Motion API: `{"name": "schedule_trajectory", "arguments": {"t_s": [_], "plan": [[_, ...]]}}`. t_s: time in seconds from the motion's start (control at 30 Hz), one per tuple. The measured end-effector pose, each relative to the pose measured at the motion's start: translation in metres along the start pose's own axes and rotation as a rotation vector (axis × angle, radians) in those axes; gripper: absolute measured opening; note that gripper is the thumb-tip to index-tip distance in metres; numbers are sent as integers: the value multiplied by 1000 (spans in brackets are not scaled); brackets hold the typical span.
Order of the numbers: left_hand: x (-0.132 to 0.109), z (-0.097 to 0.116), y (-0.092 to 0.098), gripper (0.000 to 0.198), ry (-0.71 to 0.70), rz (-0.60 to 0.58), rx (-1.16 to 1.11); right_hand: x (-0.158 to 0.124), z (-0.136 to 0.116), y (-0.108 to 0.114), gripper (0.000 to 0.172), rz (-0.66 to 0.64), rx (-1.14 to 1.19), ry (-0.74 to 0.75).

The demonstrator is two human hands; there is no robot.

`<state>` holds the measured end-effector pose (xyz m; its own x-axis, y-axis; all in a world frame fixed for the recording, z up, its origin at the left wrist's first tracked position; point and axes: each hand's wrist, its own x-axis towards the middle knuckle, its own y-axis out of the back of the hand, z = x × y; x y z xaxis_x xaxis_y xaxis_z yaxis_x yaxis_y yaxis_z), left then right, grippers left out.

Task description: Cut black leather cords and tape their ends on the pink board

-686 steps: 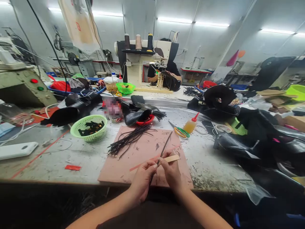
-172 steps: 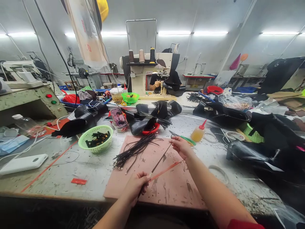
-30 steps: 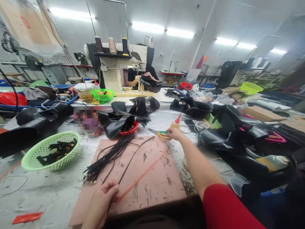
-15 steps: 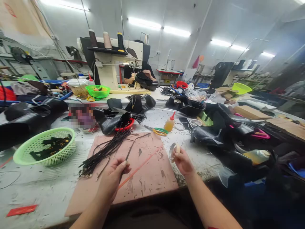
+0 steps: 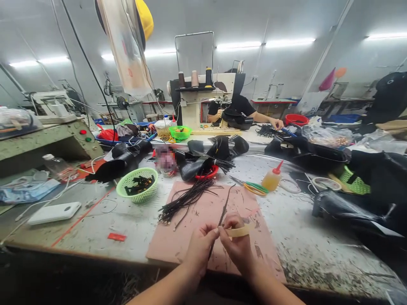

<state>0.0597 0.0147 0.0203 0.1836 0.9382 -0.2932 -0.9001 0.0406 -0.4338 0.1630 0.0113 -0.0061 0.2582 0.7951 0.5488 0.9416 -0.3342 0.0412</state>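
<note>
My left hand (image 5: 201, 246) pinches a thin black braided cord (image 5: 226, 202) over the pink board (image 5: 165, 243). The cord's far end runs up the board, and its near end hangs below my fingers. Beside it, my right hand (image 5: 238, 250) is closed around a roll of cream tape (image 5: 240, 231). The fingertips of both hands meet at the cord; whether tape touches it there is hidden by my fingers. A bundle of similar black cords (image 5: 187, 198) lies on the board's left side.
Orange-and-green-handled scissors (image 5: 254, 187) and a glue bottle (image 5: 272, 178) sit beyond the board. To the left stands a green basket (image 5: 140, 197) of black pieces. Black leather pieces (image 5: 343, 212) fill the right side. Across the table, a person (image 5: 238, 108) sits at a sewing machine (image 5: 190, 106).
My right hand has moved left with the tape roll, up to my left hand and the cord. The view has swung left, and the person across now reaches one arm out to the side.
</note>
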Motion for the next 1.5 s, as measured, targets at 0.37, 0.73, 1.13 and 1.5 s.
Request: {"name": "schedule_trajectory", "arguments": {"t_s": [0.37, 0.73, 1.13, 1.5], "plan": [[-1, 6, 2, 15, 17, 56, -49, 23, -6, 31, 8, -352, -144, -63], [-3, 9, 0, 15, 29, 29, -145, 12, -26, 7, 22, -64, 524, -723], [0, 11, 9, 15, -155, -85, 173, 13, -26, 6, 21, -37, 521, -765], [0, 19, 12, 16, -281, -165, 340, 14, -30, 12, 21, -78, 287, -626]]}}
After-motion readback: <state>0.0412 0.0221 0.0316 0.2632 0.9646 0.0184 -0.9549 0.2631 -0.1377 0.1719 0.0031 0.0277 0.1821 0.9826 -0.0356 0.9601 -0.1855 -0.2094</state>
